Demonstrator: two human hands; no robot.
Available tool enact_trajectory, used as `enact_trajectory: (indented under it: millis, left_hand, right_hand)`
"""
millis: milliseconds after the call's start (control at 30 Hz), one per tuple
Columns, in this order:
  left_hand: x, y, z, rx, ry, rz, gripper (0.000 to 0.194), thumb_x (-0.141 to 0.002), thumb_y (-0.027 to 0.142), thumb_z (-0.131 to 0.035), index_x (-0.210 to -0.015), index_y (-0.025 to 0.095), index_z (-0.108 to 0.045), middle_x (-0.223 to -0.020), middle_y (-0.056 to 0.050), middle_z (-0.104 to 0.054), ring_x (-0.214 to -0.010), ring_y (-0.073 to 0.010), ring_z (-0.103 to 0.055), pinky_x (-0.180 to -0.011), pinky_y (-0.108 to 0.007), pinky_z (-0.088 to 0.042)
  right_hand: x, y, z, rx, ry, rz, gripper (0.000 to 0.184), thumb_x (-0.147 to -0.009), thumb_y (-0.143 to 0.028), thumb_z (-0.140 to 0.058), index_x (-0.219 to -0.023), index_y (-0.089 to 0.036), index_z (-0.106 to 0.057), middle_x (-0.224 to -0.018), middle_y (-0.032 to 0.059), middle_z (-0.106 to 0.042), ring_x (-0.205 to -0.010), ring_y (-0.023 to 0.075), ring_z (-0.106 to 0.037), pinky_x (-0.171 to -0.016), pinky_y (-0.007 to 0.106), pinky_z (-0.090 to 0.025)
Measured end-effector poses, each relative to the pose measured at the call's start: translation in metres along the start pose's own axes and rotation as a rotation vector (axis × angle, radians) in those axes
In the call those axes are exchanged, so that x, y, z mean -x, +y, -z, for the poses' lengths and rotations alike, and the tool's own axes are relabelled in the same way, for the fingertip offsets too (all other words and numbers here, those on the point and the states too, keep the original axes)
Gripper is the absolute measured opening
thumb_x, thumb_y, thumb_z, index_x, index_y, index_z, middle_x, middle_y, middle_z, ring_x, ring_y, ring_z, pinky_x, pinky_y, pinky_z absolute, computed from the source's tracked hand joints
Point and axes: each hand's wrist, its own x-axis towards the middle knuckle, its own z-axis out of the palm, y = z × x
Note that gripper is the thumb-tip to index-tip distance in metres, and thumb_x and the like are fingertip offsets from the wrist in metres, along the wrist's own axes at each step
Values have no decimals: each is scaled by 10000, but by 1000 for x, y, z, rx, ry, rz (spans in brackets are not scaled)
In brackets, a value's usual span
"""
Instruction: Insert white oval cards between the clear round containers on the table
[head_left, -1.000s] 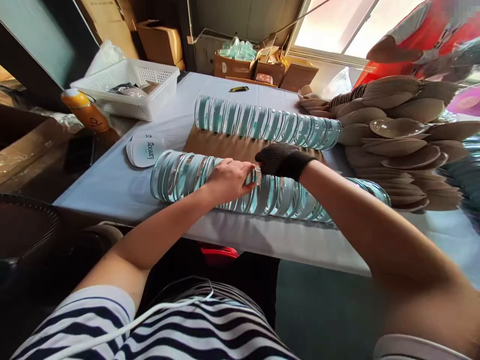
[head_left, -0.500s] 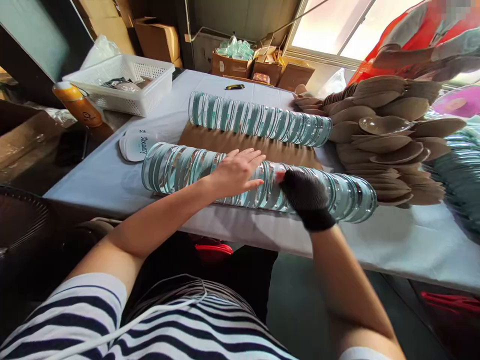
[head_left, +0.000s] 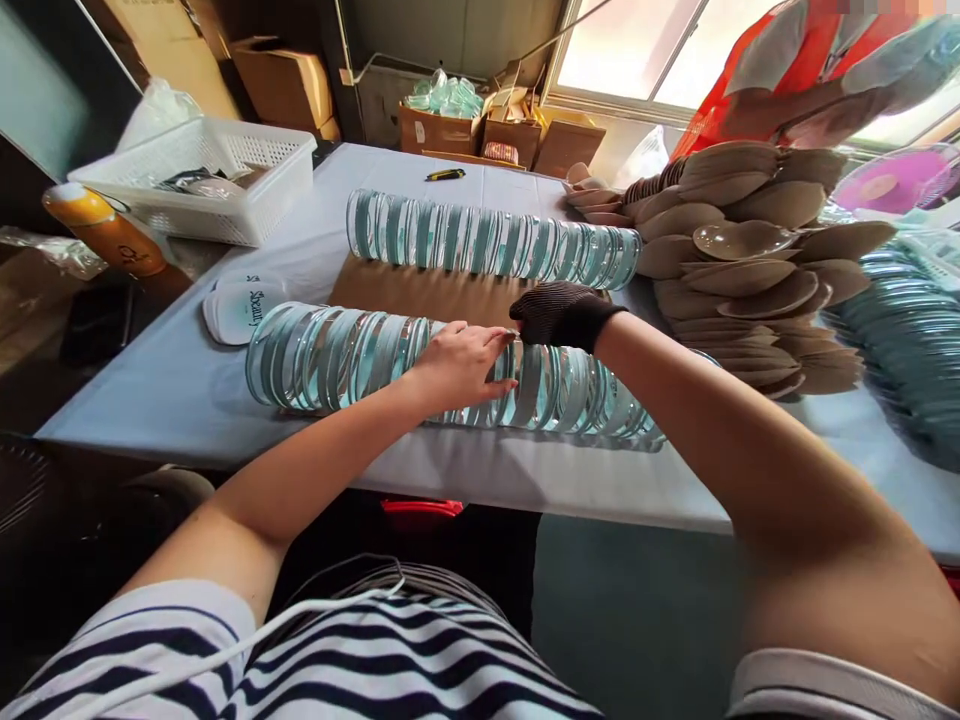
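Note:
A long row of round glass discs (head_left: 330, 355) stands on edge along the near side of the white table (head_left: 187, 380). My bare left hand (head_left: 461, 362) rests on top of this row near its middle, fingers curved over the discs. My right hand (head_left: 561, 312), in a black mesh glove, reaches over the row from the right, fingers bent down behind the discs right beside my left fingertips. What the gloved fingers grip is hidden. A second row of glass discs (head_left: 487, 242) lies further back, with brown cardboard (head_left: 420, 292) between the rows.
A heap of brown paper discs (head_left: 757, 260) fills the right of the table. A white basket (head_left: 202, 180), an orange bottle (head_left: 105, 232) and a white oval lid (head_left: 240, 305) sit at left. Cardboard boxes (head_left: 480, 130) stand behind. A person in orange (head_left: 787, 70) works at far right.
My gloved right hand rose from the front of the near row, at the right, and went over its top to meet my left hand. My left fingers curled down.

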Motion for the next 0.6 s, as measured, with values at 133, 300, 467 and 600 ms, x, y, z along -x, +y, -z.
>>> enact_trajectory:
  millis: [133,300,467,600]
  left_hand:
    - [0,1,-1,28,-5,11,625,-950,546,-507,-1465,193,-477,-1496,-73,-538,-1332,-246,-532,-1135,-415,-339]
    - [3,1,4,67,-36,12,613,-944,528,-517,-1466,207,-481,-1495,-76,-539,-1352,-238,-516,-1162,-405,-320]
    - [-5,13,9,73,-52,1,665,-970,508,-493,-1528,157,-403,-1593,-122,-401,-1491,-270,-337,-1229,-479,-234]
    - [-27,31,3,79,-35,-79,724,-973,549,-468,-1562,146,-350,-1623,-125,-343,-1514,-275,-291,-1240,-500,-223]
  right_hand:
    - [71,-42,-48,-201,198,-160,333,-896,-343,-484,-959,-168,-761,-868,106,-749,-763,208,-663,-633,267,-371]
    - [111,-125,-138,-343,247,-280,349,-952,-288,-437,-941,-201,-774,-899,99,-763,-795,232,-688,-665,301,-392]
    - [108,-91,-140,-398,394,-269,347,-969,-366,-486,-1100,-208,-766,-983,106,-766,-857,227,-706,-714,291,-447]
    - [89,-11,-62,-272,363,-414,339,-984,-305,-466,-1063,-153,-759,-1041,122,-756,-954,219,-704,-788,278,-476]
